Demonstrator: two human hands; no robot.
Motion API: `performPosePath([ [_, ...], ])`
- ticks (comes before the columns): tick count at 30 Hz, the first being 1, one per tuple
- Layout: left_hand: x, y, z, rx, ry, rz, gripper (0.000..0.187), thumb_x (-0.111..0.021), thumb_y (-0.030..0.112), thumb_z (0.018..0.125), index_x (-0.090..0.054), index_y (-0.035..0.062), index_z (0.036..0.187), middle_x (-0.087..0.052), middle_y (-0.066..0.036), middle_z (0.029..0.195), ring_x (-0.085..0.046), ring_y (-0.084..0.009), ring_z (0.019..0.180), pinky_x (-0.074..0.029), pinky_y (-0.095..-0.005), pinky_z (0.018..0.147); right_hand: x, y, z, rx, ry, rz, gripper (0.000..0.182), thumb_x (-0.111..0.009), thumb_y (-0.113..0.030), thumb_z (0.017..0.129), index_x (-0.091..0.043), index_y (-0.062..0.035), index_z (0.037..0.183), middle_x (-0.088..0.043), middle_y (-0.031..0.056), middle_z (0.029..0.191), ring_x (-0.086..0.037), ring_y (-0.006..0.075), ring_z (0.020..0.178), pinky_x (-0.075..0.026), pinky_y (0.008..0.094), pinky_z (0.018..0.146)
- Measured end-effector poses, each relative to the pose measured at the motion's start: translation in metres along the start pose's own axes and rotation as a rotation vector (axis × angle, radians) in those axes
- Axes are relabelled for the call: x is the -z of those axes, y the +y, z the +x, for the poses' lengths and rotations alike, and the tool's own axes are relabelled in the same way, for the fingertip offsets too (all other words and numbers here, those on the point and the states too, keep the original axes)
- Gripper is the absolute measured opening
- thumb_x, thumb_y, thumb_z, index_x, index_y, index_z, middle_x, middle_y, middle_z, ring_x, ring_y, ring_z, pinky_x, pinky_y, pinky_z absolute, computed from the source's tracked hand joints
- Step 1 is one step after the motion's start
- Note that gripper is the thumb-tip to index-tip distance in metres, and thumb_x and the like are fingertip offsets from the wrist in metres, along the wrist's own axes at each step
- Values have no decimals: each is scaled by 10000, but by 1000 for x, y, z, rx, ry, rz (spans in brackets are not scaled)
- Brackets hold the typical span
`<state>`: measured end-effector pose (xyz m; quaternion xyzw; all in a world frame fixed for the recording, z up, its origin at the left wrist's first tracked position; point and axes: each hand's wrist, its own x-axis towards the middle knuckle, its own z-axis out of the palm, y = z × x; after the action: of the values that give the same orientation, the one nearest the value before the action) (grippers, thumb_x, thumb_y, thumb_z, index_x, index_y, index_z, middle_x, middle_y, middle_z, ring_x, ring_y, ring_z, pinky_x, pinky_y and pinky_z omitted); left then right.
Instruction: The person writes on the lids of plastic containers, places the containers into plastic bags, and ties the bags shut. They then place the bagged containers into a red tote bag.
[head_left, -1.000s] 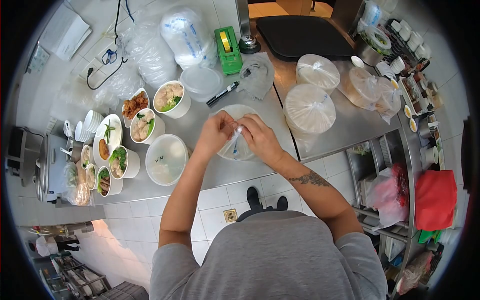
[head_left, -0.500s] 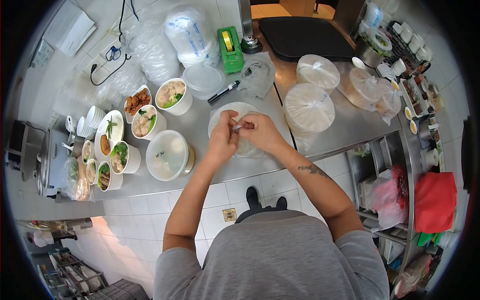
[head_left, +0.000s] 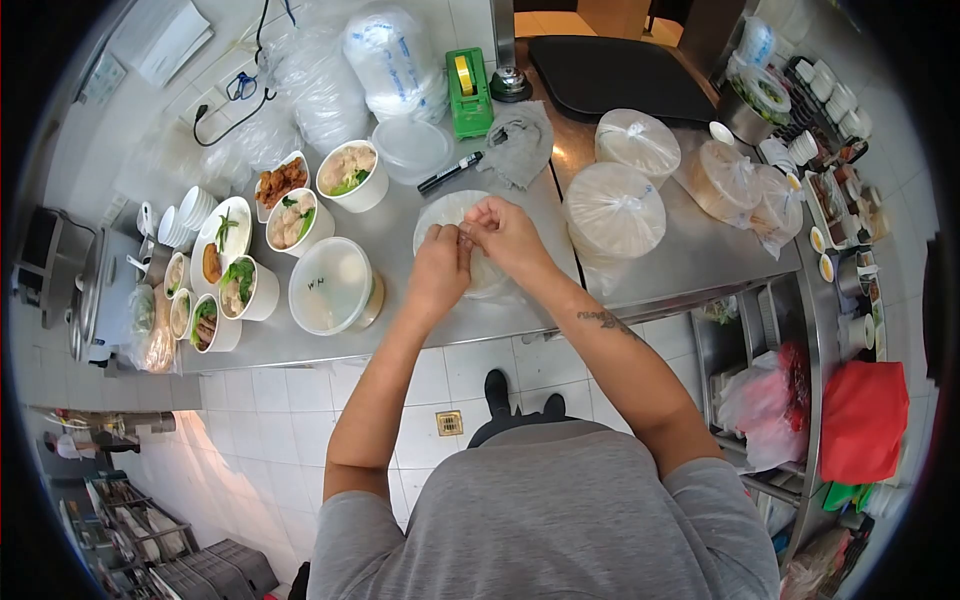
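Observation:
A round tub in a clear plastic bag (head_left: 440, 208) stands on the steel counter, partly hidden under my hands. My left hand (head_left: 440, 265) is closed, its fingertips pinching the gathered top of the bag. Touching it from the right, my right hand (head_left: 503, 238) also pinches the bag's twisted top; the exact shape of the plastic between the fingers is too small to make out. Left of my hands sits a lidded clear tub (head_left: 330, 285) with black letters on the lid. A black marker (head_left: 450, 172) and a loose clear lid (head_left: 412, 150) lie behind the bagged tub.
Bagged tubs (head_left: 614, 212) stand to the right, near a black tray (head_left: 615, 78). Bowls of food, among them a bowl with greens (head_left: 352, 175), crowd the left side. At the back are a green tape dispenser (head_left: 469, 95), a grey cloth (head_left: 520, 145) and plastic bundles (head_left: 395, 65).
My fingers have shifted on the bag's top: the right hand is slightly higher and the left hand's fingers point more inward. The camera view has moved a little.

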<state>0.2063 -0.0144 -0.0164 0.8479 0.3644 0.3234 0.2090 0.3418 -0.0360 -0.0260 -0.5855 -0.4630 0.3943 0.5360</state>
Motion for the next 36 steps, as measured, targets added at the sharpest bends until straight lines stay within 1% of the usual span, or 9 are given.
performPosePath([
  [7,-4,7,8,91,-120,287,139,-530,71,794,-556,-57,843,-576,-247,783,-578,-398,713,-487,-433,649,-10,11,5,193,-19,59,50,-560,-12,836,-570,-6,885,-579,18,740,-505,66,630,-427,222,568],
  [11,-7,24,11,109,-185,608,166,-541,110,776,-560,-49,819,-600,-219,748,-615,-366,667,-518,-412,633,-7,14,0,315,8,-143,104,-535,-2,828,-570,-2,926,-596,58,761,-566,175,680,-461,276,635],
  [16,7,20,24,62,-276,570,171,-545,145,773,-577,-18,814,-630,-194,758,-633,-350,694,-518,-413,622,6,15,-11,625,-38,-572,155,-563,-26,758,-550,-16,912,-542,113,914,-517,298,920,-444,378,772],
  [19,16,23,39,8,-322,529,170,-531,166,784,-579,2,780,-621,-196,741,-613,-360,697,-499,-435,627,10,10,-14,577,-65,-745,156,-560,-73,778,-550,-11,920,-494,116,947,-479,288,961,-430,379,799],
  [29,44,33,100,-137,-369,105,82,-555,81,755,-554,0,740,-550,-221,646,-572,-379,688,-441,-442,628,28,-10,32,565,92,-844,172,-561,-152,784,-560,3,857,-506,138,896,-529,315,864,-436,423,768],
  [32,46,3,155,-269,-467,47,99,-573,101,757,-558,8,790,-581,-225,771,-580,-369,693,-449,-431,657,39,-12,49,565,133,-907,164,-575,-144,768,-565,1,845,-506,140,893,-536,318,844,-441,420,767],
  [34,47,-40,219,-352,-230,270,173,-600,143,773,-566,49,915,-557,-223,1031,-585,-371,739,-468,-426,701,45,-5,61,568,182,-949,157,-586,-131,754,-565,-5,844,-503,140,888,-538,318,838,-443,415,772],
  [35,54,-52,256,-263,-128,469,358,-641,227,774,-527,132,1100,-417,-213,1266,-594,-380,826,-493,-435,739,47,-5,64,554,184,-958,154,-590,-125,748,-562,-8,843,-502,138,887,-538,316,840,-443,414,772],
  [36,64,-60,290,-133,-37,585,534,-668,292,758,-436,211,1233,-343,-226,1321,-591,-371,925,-503,-442,769,49,-8,67,540,188,-966,152,-594,-120,743,-560,-11,842,-501,136,886,-539,315,843,-443,413,773],
])
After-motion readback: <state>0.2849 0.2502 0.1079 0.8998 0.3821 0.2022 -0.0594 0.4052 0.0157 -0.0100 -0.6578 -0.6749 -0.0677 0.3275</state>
